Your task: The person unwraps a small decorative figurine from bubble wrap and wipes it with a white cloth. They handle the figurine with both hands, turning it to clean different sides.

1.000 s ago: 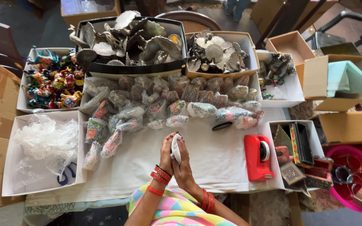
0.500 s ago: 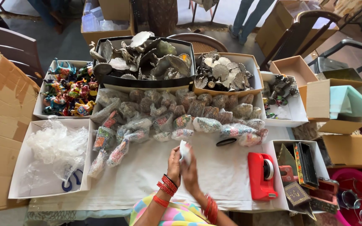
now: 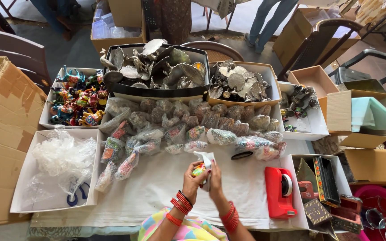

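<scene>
Table (image 3: 157,196) covered in white cloth, boxes along edges. Black tray (image 3: 157,91) of metal figures at back; rows of bagged figurines (image 3: 193,122) in front of it. Box of clear bags (image 3: 59,169) at left. Red tape dispenser (image 3: 280,192) at right. Left hand (image 3: 194,176) and right hand (image 3: 214,176) (red bangles on both wrists) meet above cloth near front edge, both clenched on one small painted figurine (image 3: 199,170) partly inside clear bag (image 3: 206,159).

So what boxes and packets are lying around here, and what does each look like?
Brown cardboard box: far left, flaps open.
White tray: front left, holds clear plastic bags.
Wrapped packets: table middle, clear film over colourful figures.
Black tray: at the back, silvery metal pieces.
Small packet: between left hand and right hand, white wrap, colourful figure.
</scene>
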